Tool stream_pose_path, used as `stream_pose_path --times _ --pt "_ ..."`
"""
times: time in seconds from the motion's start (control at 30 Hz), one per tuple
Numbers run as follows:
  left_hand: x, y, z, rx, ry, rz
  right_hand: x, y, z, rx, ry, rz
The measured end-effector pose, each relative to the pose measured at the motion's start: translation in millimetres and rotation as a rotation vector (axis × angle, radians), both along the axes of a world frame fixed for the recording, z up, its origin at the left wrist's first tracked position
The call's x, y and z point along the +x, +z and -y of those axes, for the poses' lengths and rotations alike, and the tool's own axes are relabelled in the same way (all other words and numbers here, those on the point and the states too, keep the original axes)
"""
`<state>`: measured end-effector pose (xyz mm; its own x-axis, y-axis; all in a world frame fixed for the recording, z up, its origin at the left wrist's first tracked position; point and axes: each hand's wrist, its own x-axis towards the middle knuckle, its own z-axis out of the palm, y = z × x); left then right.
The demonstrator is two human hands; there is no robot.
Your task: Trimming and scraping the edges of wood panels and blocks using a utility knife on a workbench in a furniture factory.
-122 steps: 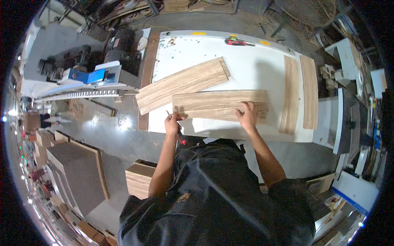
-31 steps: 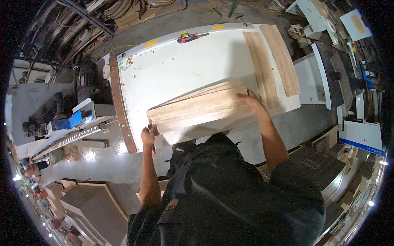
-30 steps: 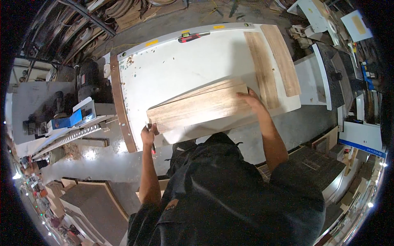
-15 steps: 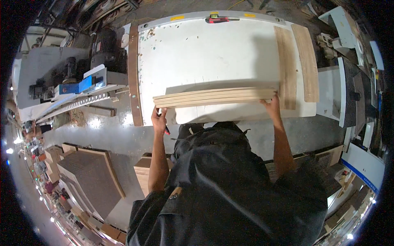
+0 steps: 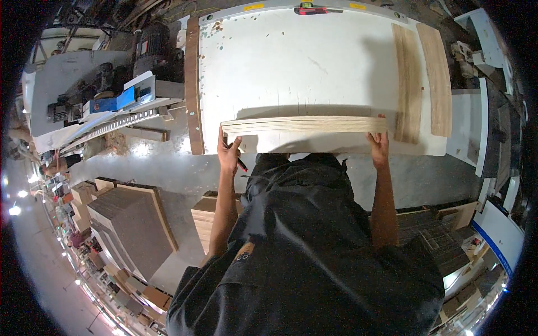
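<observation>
I hold a stack of light wooden boards on edge above the near part of a white work table. My left hand grips the stack's left end and also holds a red and black pencil. At the stack's right end, my right hand grips it. The boards' thin edges face the camera and run level from left to right.
Two long wooden strips lie on the table's right side. A red tool lies at the table's far edge. A sawing machine with a blue part stands to the left. Stacks of boards sit on the floor at lower left.
The boards lay flat on the table earlier; I gathered them into one stack and tipped it up on edge. My hands have moved to its two ends.
</observation>
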<state>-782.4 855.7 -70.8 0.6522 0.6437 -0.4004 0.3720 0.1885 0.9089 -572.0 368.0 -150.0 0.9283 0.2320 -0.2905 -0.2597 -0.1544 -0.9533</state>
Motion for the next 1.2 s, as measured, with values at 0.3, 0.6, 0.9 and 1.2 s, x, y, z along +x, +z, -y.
stream_pose_path --times 0.3,0.6,0.9,1.2 --pt "0.8 11.4 -11.8 0.072 0.017 -0.02 -3.9 17.3 -10.3 0.077 -0.019 0.109" --pt "33.5 14.0 -38.3 0.108 0.267 -0.284 0.9 32.4 -16.0 0.081 -0.017 0.123" --pt "13.3 22.9 -21.5 0.104 0.177 -0.146 -0.3 17.7 -9.1 0.003 -0.027 0.117" --pt "-4.1 -5.2 -14.3 0.017 0.092 -0.052 -4.1 7.0 -3.9 0.041 -0.037 0.085"
